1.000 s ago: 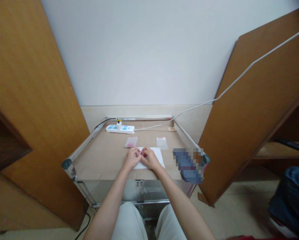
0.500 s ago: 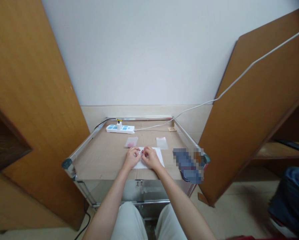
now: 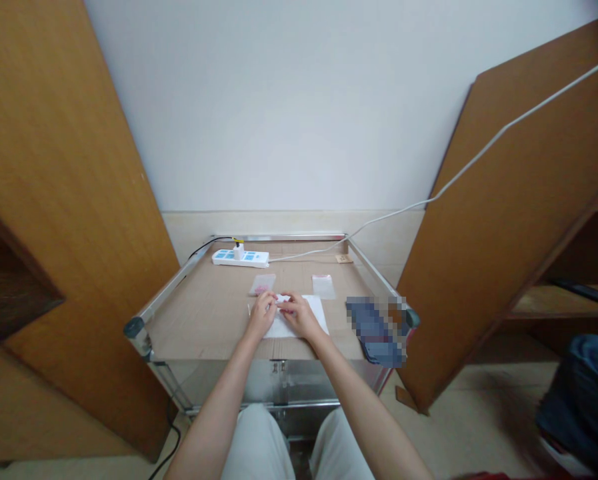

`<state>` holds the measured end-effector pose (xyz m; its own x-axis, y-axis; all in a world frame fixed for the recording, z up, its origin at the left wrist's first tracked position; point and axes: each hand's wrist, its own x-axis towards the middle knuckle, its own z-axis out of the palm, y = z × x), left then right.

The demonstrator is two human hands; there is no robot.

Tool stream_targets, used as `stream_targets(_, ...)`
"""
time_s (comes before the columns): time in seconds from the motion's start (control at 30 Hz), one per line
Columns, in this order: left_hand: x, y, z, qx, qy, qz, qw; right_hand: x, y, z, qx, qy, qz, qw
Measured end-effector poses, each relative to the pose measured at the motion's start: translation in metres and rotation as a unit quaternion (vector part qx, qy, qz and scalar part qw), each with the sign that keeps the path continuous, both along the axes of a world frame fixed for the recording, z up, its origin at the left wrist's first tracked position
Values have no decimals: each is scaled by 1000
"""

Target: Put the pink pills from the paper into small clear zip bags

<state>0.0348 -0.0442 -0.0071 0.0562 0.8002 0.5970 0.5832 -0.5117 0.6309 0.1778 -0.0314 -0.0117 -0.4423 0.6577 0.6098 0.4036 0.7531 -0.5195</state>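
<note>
Over a white sheet near the table's front edge, my left hand and my right hand face each other with fingertips almost meeting. Both have their fingers bent inward in a pinch. Traces of pink-red show by the right fingers, but what lies between the fingertips is too small and covered to name. Just beyond my left hand lies a clear bag with small pink pieces in it. A flat clear bag rests beyond the sheet, to the right.
A white power strip with a plug sits at the table's back left; its white cable runs off to the right. Dark blue cloth, partly pixelated, lies at the right edge. Wooden panels stand on both sides. A person's dark-clad leg shows lower right.
Both hands have shifted slightly, with the fingertips rising toward the sheet's far edge. The red-pink pieces seen between the fingers before are now mostly covered.
</note>
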Motion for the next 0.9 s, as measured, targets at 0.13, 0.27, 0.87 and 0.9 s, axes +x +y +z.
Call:
stream_targets(0.13, 0, -1, 1, -7, 0, -7, 1000, -1, 2, -4, 2, 1, -5, 1000)
stream_targets(0.27, 1, -2, 2, -7, -7, -16, 1000, -1, 1, -4, 0, 7, -9, 1000)
stream_targets(0.87, -1, -2, 1, -10, 63, -60, 996, -1, 4, -6, -27, 39, -33, 998)
stream_targets(0.9, 0, -2, 1, -9, 71, -58, 996, -1, 4, -5, -27, 48, -36, 998)
